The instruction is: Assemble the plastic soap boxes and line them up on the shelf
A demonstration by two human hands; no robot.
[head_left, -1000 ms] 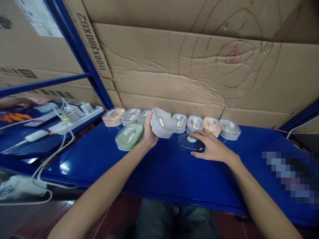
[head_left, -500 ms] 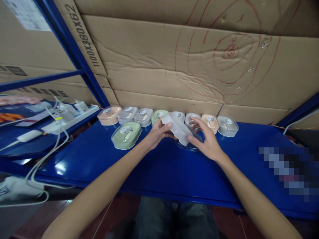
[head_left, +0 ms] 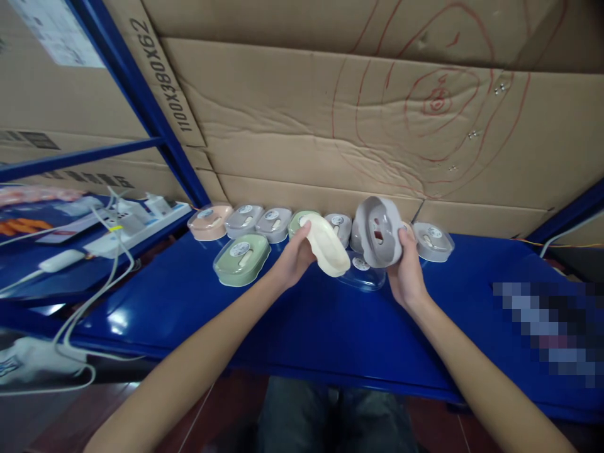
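Note:
My left hand [head_left: 291, 259] holds a cream inner tray [head_left: 327, 244], tilted, above the blue shelf [head_left: 306, 321]. My right hand [head_left: 404, 267] holds a grey soap-box base [head_left: 377, 231] upright, its inside facing me. Between and below the hands a clear lid [head_left: 362, 274] lies flat on the shelf. A green lidded soap box [head_left: 241, 258] sits just left of my left hand.
A row of several lidded soap boxes, peach [head_left: 209, 221], grey [head_left: 242, 219] and another grey [head_left: 433, 241], lines the back against cardboard sheets [head_left: 302, 126]. A white power strip [head_left: 127, 224] with cables lies on the left shelf. A blue upright post [head_left: 155, 119] stands at left.
The grey box has come apart: my left hand now has the cream tray, my right hand has lifted the grey base up to the right. The clear lid stays on the shelf.

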